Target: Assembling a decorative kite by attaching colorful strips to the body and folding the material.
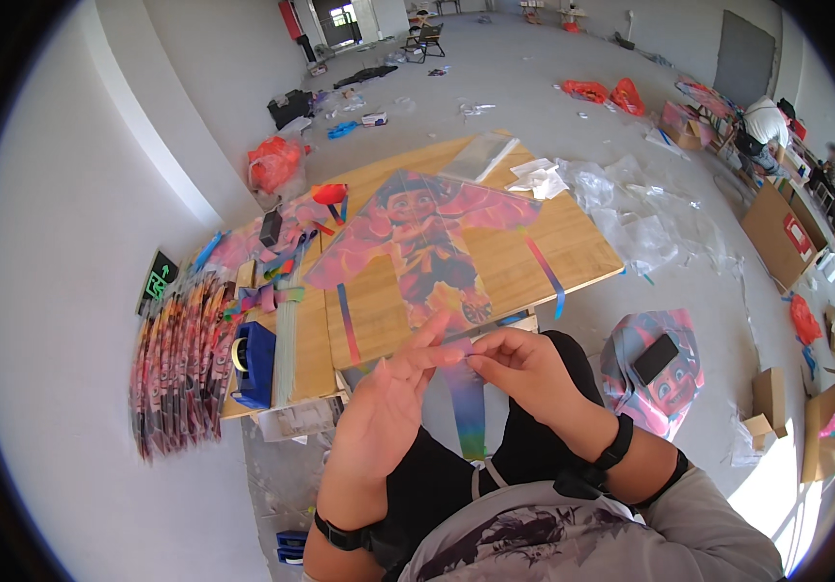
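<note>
- The kite [427,228] lies on the counter [573,247]; its two side ribbons [349,325] look already in place, while the fastening of the rainbow tail [468,417] appears unfinished.
- The tail hangs at the kite's near end, between our hands.
- Our right hand [534,373] pinches the tail's upper edge, thumb against forefinger.
- Our left hand [379,417], fingers loosely extended, meets it; whether it grips, we cannot tell.

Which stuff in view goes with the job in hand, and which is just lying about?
In use, or likely so:
purple-to-green strip, at left hand and right hand
printed kite on the wooden table
blue tape dispenser

Lying about, it seems:
red-orange bag beyond the table
clear plastic on the floor
large cardboard box, far right
</note>
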`<act>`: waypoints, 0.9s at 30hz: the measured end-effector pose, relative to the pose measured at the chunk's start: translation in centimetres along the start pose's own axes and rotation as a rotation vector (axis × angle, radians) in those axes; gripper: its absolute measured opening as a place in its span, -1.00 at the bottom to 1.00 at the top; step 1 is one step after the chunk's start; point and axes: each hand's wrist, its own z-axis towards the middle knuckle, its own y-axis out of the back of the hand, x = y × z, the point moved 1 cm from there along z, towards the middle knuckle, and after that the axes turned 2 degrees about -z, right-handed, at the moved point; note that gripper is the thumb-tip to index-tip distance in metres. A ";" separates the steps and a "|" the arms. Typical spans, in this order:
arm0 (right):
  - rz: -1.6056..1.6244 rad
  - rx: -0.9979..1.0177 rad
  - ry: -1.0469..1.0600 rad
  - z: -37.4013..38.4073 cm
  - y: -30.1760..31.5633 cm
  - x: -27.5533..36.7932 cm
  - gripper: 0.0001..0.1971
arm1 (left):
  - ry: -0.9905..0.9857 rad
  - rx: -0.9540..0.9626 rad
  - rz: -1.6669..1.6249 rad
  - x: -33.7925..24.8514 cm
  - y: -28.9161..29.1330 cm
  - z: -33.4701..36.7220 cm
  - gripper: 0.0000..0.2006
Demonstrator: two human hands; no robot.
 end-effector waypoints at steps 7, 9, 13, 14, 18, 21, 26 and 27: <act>-0.028 -0.024 0.009 0.1 0.3 -0.1 -0.87 | 0.048 0.028 -0.082 0.0 0.3 0.3 -0.25; -0.049 -0.040 0.024 0.2 0.2 0.0 -0.87 | 0.068 0.036 -0.072 -0.2 0.3 0.1 -0.24; -0.197 -0.075 0.076 0.2 0.0 0.1 -0.87 | 0.119 0.069 -0.037 -0.1 0.9 0.0 -0.21; -0.199 -0.080 0.072 0.2 0.0 0.3 -0.87 | 0.123 0.072 -0.042 -0.1 0.9 0.0 -0.21; -0.279 -0.067 0.066 0.1 0.1 0.6 -0.89 | 0.152 0.035 -0.125 -0.2 0.9 0.3 -0.22; -0.252 -0.055 0.057 0.1 0.0 0.6 -0.89 | 0.166 0.023 -0.179 -0.3 1.0 0.3 -0.24; -0.266 -0.047 0.055 0.2 0.0 0.5 -0.89 | 0.177 0.039 -0.258 0.0 1.4 0.4 -0.23; -0.261 -0.047 0.052 0.2 -0.1 0.5 -0.90 | 0.175 -0.005 -0.248 0.0 1.4 0.4 -0.22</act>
